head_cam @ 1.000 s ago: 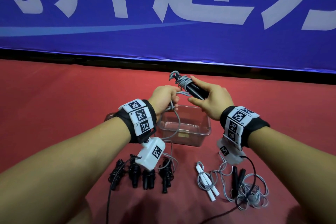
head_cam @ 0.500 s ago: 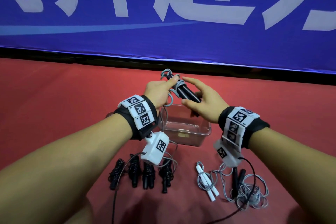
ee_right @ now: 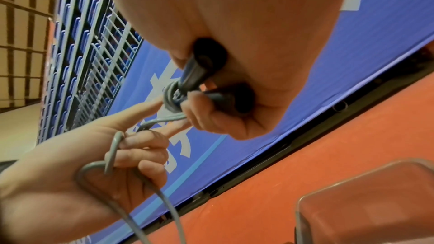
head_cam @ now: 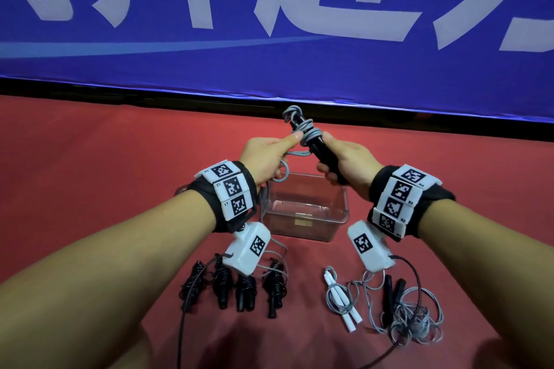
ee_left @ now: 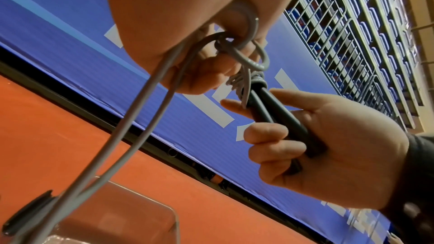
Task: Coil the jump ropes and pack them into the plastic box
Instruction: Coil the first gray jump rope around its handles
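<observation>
Two black handles sit side by side in the right hand, whose fingers curl tight around their lower ends. Grey cord is wrapped several turns around the handles' upper part. The left hand holds the loose cord, its lower fingers curled on a loop, thumb and forefinger stretched toward the wraps. Both hands hang above the clear plastic box on the red floor. Near the person lie four black coiled ropes, a white-handled rope and a loose grey tangle.
</observation>
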A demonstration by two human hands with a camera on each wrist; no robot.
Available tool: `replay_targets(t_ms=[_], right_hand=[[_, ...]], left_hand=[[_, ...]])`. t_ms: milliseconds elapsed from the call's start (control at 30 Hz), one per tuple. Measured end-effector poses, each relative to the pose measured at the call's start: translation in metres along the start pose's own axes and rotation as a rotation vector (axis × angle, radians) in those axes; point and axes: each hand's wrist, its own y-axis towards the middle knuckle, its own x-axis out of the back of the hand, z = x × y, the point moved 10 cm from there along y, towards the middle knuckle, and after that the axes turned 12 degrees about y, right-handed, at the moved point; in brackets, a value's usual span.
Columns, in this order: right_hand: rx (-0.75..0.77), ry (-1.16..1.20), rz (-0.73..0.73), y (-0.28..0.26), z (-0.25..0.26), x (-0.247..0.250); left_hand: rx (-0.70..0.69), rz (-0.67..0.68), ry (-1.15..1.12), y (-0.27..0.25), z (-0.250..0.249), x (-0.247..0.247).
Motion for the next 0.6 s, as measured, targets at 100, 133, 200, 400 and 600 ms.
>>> replay_targets(t_ms=[100,133,200,400,600], right_hand=[[0.142,-0.116,0.013,0.001,0.013,-0.002],[0.19,-0.17,0.025,0.002,0.016,-0.003],[0.283,-0.281,0.048,0.002,0.02,-0.005],[0.355,-0.37,0.051,-0.004,0.02,-0.009],[0.41,-0.556,-0.116,-0.013,0.032,0.001]], left_hand=[[-0.005,0.004,-0.007,-0.001,-0.002,-0.003],[-0.016,0.008,-0.018,-0.001,-0.005,-0.005],[-0.037,0.004,-0.036,-0.004,-0.011,-0.007],[-0.041,-0.054,-0.03,-0.007,-0.013,-0.004],[-0.022,-0.11,-0.017,-0.003,-0.007,-0.002]])
